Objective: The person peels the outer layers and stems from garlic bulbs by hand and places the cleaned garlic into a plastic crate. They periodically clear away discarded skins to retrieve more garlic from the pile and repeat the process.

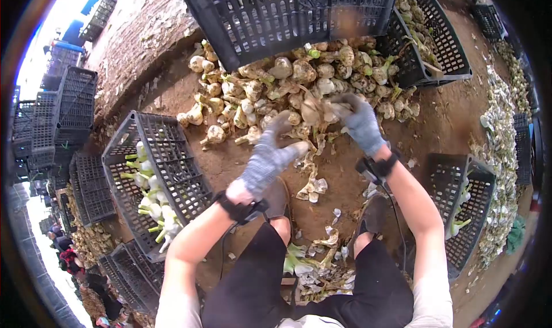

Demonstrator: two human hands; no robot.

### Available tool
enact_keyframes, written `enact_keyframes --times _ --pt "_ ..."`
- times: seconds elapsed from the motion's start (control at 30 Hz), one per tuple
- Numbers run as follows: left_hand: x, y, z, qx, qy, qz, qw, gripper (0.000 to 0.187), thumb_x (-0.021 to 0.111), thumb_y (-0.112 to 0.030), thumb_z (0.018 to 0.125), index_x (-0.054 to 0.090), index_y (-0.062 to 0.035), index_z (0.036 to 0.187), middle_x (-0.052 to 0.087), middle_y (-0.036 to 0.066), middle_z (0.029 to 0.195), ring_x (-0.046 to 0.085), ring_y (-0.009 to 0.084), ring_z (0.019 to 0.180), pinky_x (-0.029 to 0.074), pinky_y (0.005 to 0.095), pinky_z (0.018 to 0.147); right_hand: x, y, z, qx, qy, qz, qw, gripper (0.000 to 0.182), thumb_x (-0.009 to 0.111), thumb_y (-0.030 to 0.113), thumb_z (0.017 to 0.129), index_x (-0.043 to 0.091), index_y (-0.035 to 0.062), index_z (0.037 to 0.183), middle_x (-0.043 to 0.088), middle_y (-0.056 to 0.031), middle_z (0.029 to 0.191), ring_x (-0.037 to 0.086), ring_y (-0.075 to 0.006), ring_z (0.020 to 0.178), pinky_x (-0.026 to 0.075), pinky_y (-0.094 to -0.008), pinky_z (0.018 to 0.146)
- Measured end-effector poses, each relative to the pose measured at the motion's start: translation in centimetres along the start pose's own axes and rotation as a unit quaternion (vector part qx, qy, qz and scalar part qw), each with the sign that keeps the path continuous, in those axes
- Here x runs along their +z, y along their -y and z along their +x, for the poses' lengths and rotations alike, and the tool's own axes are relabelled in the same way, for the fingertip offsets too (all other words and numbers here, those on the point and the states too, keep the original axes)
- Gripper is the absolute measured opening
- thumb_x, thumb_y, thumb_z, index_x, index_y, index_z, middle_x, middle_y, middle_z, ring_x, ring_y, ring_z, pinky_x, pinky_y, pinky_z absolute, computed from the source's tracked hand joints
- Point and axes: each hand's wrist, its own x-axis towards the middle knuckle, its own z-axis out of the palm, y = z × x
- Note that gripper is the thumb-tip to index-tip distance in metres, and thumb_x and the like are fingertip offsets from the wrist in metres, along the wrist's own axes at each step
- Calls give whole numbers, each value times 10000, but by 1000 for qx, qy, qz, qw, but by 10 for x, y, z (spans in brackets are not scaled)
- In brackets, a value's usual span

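Observation:
A pile of garlic bulbs (253, 89) with dry, dirty skins lies on the brown ground ahead of me. My left hand (267, 155), in a grey glove, is over the near edge of the pile with thumb and fingers apart and nothing between them. Also gloved, my right hand (359, 121) is at the pile's near right, its fingers bent towards a blurred, pale bulb (312, 110). Whether they touch it I cannot make out. Loose peeled skins (312, 190) lie on the ground below the hands.
A black crate (287, 17) stands over the pile's far side, with another crate (454, 46) of bulbs to its right. Crates with cleaned white garlic (152, 196) stand left and right of me. Stacked crates (75, 109) are at far left. People (69, 259) are at lower left.

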Motion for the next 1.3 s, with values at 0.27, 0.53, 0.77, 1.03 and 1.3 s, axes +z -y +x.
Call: enact_keyframes --times 0.27,0.53,0.77,1.03,1.3 --pt "55 51 25 19 224 -158 961 864 773 -84 698 282 -123 1408 427 91 1313 457 193 1163 429 335 951 -52 27 -99 -322 -61 -216 920 242 675 54 759 612 49 992 628 -71 900 606 -230 781 474 -286 722" --pt "75 69 20 339 98 236 905 589 744 -71 726 445 -84 1233 542 61 1144 538 175 1045 462 315 902 -40 -4 -149 58 38 60 996 347 683 222 807 608 16 1076 632 -11 860 554 -84 767 447 -223 674" --pt "74 88 26 148 25 -22 988 627 817 -41 632 458 -98 1142 554 19 1030 543 125 952 473 273 837 -85 -1 -166 85 421 -215 877 478 673 370 780 610 4 1081 647 -183 924 621 -315 906 469 -366 820" --pt "112 83 14 246 60 86 963 672 855 -125 603 451 -78 1139 526 29 1076 526 142 996 451 291 875 -68 -33 -145 95 7 371 924 411 617 239 868 500 12 1190 625 -41 933 575 -122 853 477 -240 771" --pt "113 90 7 248 29 178 952 701 876 -208 573 451 -73 1113 533 51 1058 536 146 977 467 303 850 -54 -4 -144 104 -32 311 944 275 628 190 861 592 16 1071 622 -40 976 576 -105 885 477 -252 797"
